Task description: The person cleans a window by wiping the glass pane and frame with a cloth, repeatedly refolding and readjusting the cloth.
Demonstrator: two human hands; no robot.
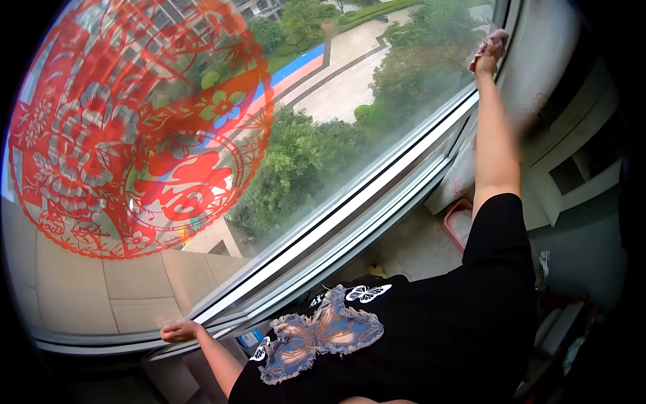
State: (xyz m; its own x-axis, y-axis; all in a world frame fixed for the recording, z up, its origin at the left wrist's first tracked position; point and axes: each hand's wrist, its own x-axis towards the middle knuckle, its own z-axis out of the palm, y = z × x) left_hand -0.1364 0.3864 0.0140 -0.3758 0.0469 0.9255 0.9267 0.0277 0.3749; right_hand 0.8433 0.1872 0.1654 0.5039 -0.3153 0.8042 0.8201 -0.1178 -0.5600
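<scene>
A large window pane [323, 155] fills the upper left, with a round red paper-cut decoration [195, 128] on it. My right hand [487, 59] is raised at the top right, closed round a pinkish cloth [498, 38] against the glass beside the window's side frame. At the lower left, my left hand [180, 330] is at the bottom corner of the white window frame [336, 219], its fingers curled together. Whether it holds the frame edge or anything else I cannot make out.
A curtain [538, 57] hangs right of the window. Below it are white shelves [579, 192] and a pink-rimmed container [449, 225] on the floor. A blue box [249, 338] stands beside my left forearm. Trees and paving show outside.
</scene>
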